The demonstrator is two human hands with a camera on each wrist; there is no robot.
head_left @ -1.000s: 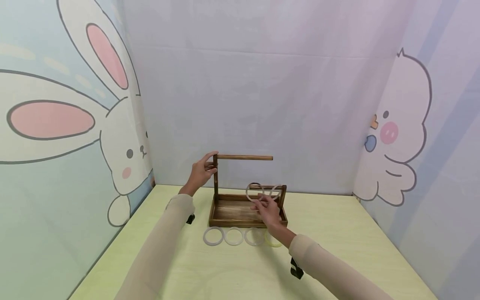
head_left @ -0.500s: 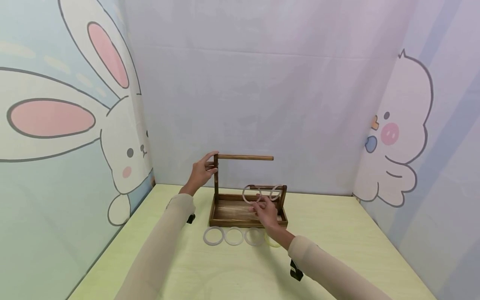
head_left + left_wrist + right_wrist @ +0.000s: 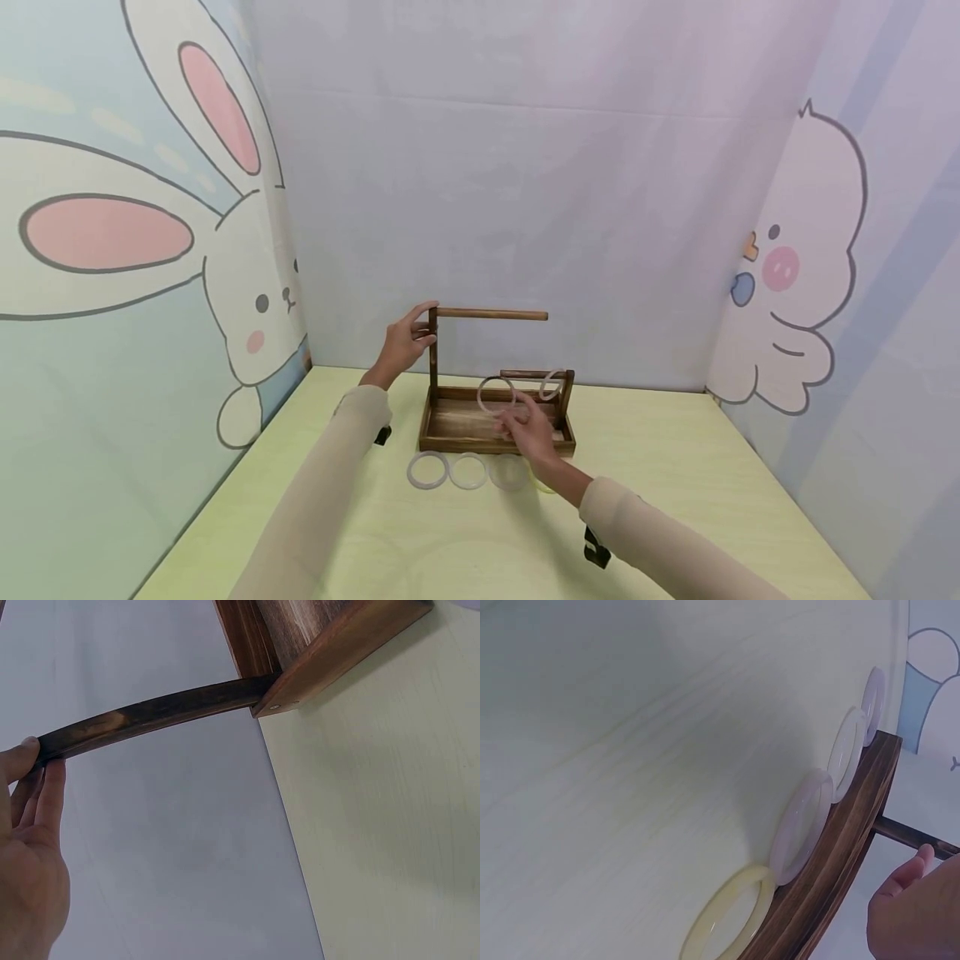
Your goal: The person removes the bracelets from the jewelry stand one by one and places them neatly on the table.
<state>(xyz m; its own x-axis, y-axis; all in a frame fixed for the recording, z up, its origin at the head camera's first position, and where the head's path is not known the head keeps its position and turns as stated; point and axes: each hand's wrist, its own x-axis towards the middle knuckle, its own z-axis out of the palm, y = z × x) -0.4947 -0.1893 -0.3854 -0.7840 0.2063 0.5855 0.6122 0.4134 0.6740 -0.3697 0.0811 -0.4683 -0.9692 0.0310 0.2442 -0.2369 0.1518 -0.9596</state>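
My left hand (image 3: 400,346) holds the top of the tall upright post of a dark wooden bangle stand (image 3: 432,358). In the left wrist view, the thumb and fingers of that hand (image 3: 36,855) lie on opposite sides of the post (image 3: 157,712). My right hand (image 3: 531,431) pinches a pale bangle (image 3: 480,402) by its lower edge, at the free left end of the short lower bar (image 3: 525,374). Whether the bar's tip passes through it, I cannot tell. Another pale bangle (image 3: 543,388) hangs on that bar, near its post. The right wrist view hides the pinched bangle.
Before the stand's tray (image 3: 465,446) lie a lilac bangle (image 3: 411,478), a clear whitish bangle (image 3: 452,480), a faint pinkish bangle (image 3: 780,844) and a yellow bangle (image 3: 705,922). The long upper bar (image 3: 491,314) juts right. Printed curtains surround the table (image 3: 660,467).
My right hand has drawn the pinched bangle left and slightly down, from along the lower bar to its free end. My left hand stays on the post.
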